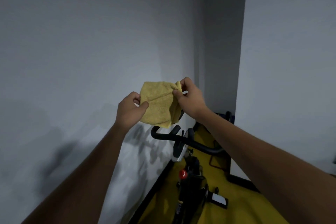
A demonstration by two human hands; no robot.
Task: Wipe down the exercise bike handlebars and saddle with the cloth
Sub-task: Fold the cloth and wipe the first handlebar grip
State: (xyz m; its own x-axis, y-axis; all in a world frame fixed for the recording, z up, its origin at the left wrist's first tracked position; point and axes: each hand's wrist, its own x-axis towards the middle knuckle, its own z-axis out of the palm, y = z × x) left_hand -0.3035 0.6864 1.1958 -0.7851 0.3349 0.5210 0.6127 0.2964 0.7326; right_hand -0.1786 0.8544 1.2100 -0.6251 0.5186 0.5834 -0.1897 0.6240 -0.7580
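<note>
Both my hands are up in front of the wall, my left hand [131,109] pinching the yellow cloth [157,103] at its left edge, my right hand [189,94] pinching its top right corner, folded cloth held above the black handlebars [183,139] of the exercise bike [192,178] on the yellow floor [241,203].
</note>
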